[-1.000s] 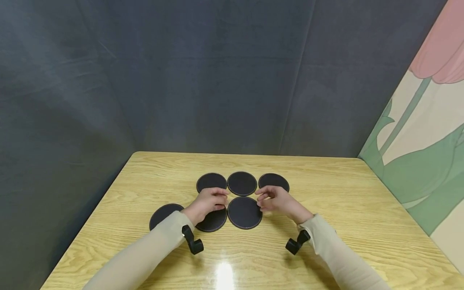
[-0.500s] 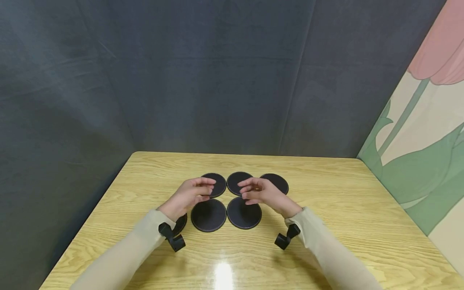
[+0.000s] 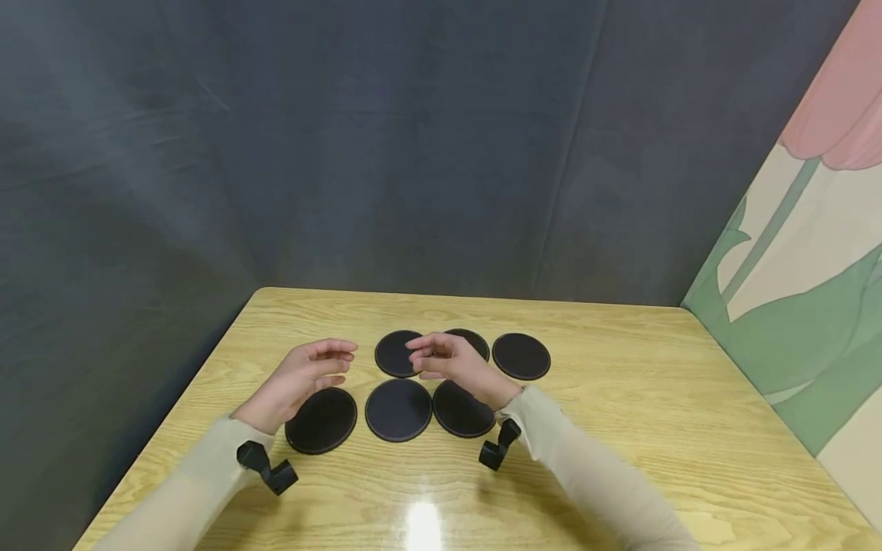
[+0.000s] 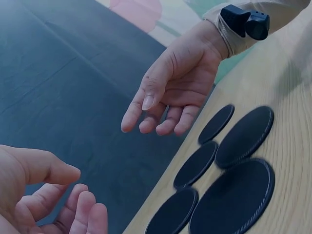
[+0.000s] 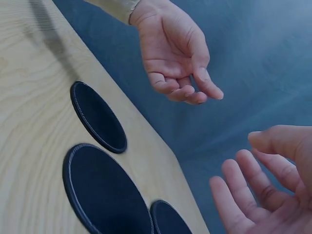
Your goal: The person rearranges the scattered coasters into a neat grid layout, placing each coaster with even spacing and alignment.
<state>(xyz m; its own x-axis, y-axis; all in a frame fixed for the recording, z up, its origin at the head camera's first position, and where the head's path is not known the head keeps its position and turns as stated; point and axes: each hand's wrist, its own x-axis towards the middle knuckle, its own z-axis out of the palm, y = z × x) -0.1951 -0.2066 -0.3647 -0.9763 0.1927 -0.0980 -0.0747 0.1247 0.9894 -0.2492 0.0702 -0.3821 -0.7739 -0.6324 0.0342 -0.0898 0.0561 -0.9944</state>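
Note:
Black round coasters with a stitched-looking rim lie flat on the table in a back row of three and a front row of three. My left hand (image 3: 299, 379) hovers above and behind the front-left coaster (image 3: 321, 428), fingers loosely bent with nothing in them. Over the back row, my right hand (image 3: 458, 363) partly covers the back-left coaster (image 3: 394, 352) and the back-middle coaster (image 3: 475, 340). Its fingers also hang relaxed and hold nothing. The front-middle coaster (image 3: 398, 409), front-right coaster (image 3: 462, 413) and back-right coaster (image 3: 521, 356) show below and beside it. Both wrist views show the palms facing each other, apart.
The light wooden table (image 3: 620, 428) ends at a dark grey curtain (image 3: 427, 153) behind and to the left. On the right stands a panel with a painted tulip (image 3: 813, 306). Each sleeve carries a small black wrist camera, such as the left one (image 3: 267, 468).
Both hands have moved left across the coasters, from over the middle ones. The front-left coaster, earlier partly under the left arm, now shows almost whole. The coasters lie in the same places.

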